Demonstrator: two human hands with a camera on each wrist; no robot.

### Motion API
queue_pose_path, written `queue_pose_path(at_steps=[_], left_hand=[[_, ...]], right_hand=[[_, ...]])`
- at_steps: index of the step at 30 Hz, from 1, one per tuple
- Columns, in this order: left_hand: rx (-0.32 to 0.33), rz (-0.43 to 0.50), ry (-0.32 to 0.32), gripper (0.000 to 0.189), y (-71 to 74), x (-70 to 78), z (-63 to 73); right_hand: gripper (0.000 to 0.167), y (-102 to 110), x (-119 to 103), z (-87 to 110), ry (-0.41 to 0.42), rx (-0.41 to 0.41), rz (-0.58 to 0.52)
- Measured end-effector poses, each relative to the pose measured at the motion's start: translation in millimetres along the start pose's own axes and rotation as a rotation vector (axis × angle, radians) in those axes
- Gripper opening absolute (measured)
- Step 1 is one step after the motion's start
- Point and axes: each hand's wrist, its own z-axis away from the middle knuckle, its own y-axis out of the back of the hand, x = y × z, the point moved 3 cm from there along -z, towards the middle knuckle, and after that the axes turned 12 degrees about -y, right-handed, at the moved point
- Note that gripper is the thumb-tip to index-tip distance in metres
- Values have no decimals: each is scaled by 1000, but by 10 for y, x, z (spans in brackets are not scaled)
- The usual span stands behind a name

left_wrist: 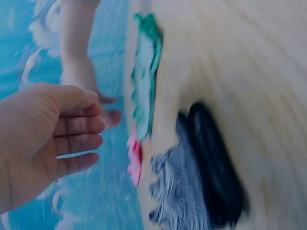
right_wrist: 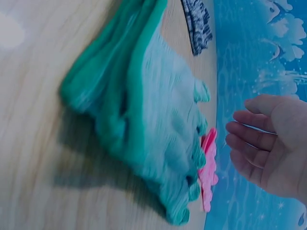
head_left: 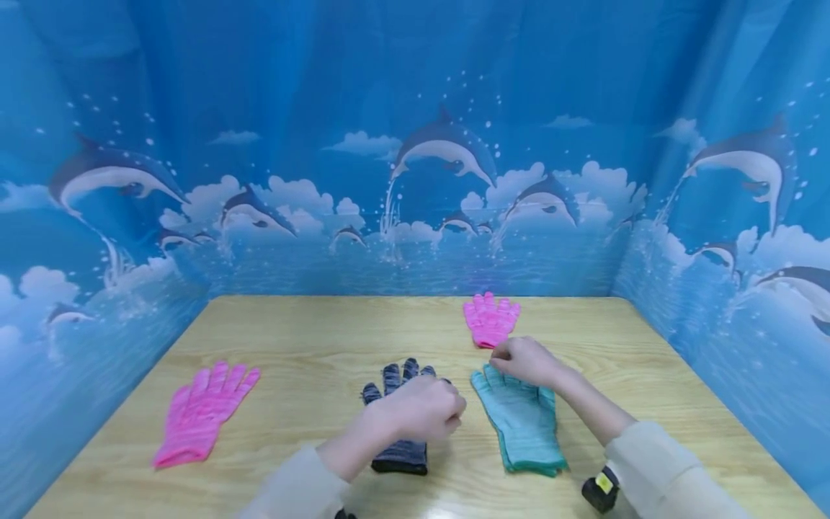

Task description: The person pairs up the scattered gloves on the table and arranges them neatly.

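Gloves lie in 4 places across the wood-grain counter point(head_left: 305, 411), the leftmost being a bright pink glove point(head_left: 202, 417), flat, with its fingers pointing away and to the right and its cuff towards the near side.

Near the middle is a dark grey glove point(head_left: 400, 457) with a black cuff, its fingers pointing away; I cannot tell whether another glove lies beneath it. Above it, covering much of its palm in the head view, is the person's left hand point(head_left: 418, 411). The left wrist view shows that hand raised apart from the glove, its grip released: the fingers bend loosely, the thumb lies near the index finger, and nothing is held. A pale sleeve point(head_left: 300, 484) covers the forearm.

Right of the grey glove, 2 teal gloves point(head_left: 525, 431) are stacked, with darker green cuffs on the near side. Beyond their fingertips, at the far edge, is another pink glove point(head_left: 491, 321), fingers away. The right hand point(head_left: 528, 360) hovers over the teal fingertips, its grip likewise released, with fingers loosely bent around nothing. Below the right sleeve point(head_left: 663, 465) sits a black device point(head_left: 600, 490) with a yellow label. Behind everything hangs a blue dolphin-print curtain point(head_left: 311, 72).
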Motion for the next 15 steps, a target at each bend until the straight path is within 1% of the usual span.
queue_pose_path(at_steps=[4,5,8,11,15], left_hand=[[47,98,128,33,60,-185,261],[64,119,153,32,66,-229,337],[121,165,197,28,50,-367,573],[167,184,230,21,9,-491,814],[194,180,326,14,-55,-605,1147]], right_hand=[[14,-2,-75,-33,18,9,-27],[14,-2,-83,-47,13,12,-31],[12,4,-85,-97,-14,27,-25],[10,14,-67,-150,-29,38,-1],[10,21,-39,-218,-39,44,35]])
